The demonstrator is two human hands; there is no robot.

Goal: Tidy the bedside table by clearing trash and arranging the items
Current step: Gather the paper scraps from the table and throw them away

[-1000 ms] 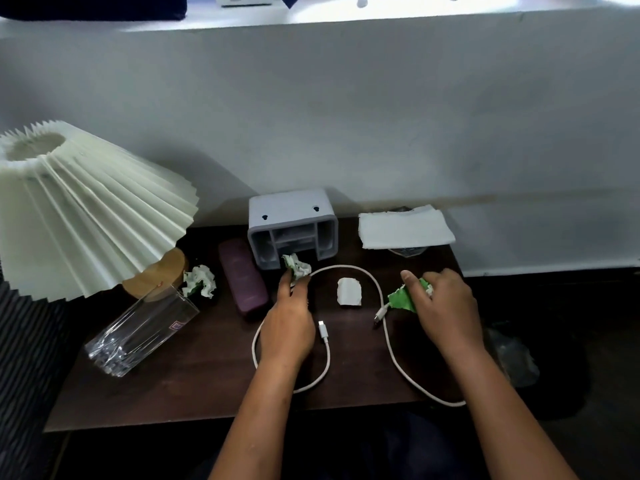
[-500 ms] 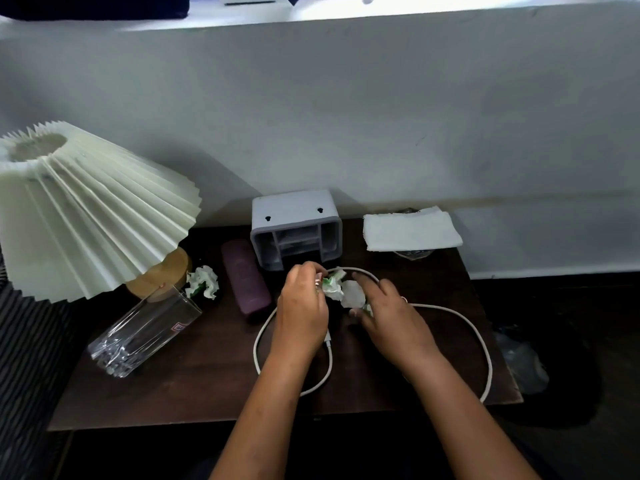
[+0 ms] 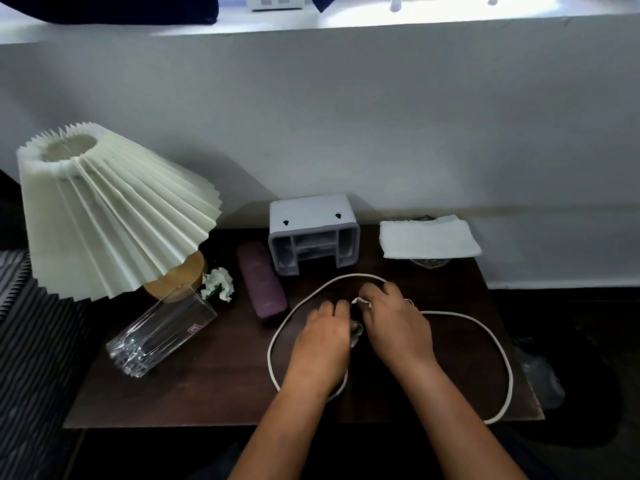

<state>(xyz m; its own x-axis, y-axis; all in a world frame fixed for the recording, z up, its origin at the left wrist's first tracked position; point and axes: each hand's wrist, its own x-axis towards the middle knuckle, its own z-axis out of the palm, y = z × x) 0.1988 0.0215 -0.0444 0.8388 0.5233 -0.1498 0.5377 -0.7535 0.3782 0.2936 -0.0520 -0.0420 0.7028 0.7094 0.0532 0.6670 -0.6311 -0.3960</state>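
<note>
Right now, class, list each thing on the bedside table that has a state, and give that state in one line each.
Glass: lying on its side, empty.
Lamp: upright, shade tilted.
Crumpled wrapper: loose by the lamp base, not yet collected.
Purple case: closed, lying flat.
Grey holder: tipped on its side.
Tissue: folded, resting on a glass dish.
White cable: loose, sprawled in loops.
Left hand: closed on scraps.
Right hand: closed on scraps.

A dark, matt wood top is seen on the table [image 3: 214, 386] under the hands. Left of them, clear glossy glass [image 3: 162, 332] and pleated paper-like lampshade [image 3: 114, 216] are shown; beyond them, smooth grey plastic holder [image 3: 311, 216]; to the right, a soft white napkin [image 3: 427, 237].
</note>
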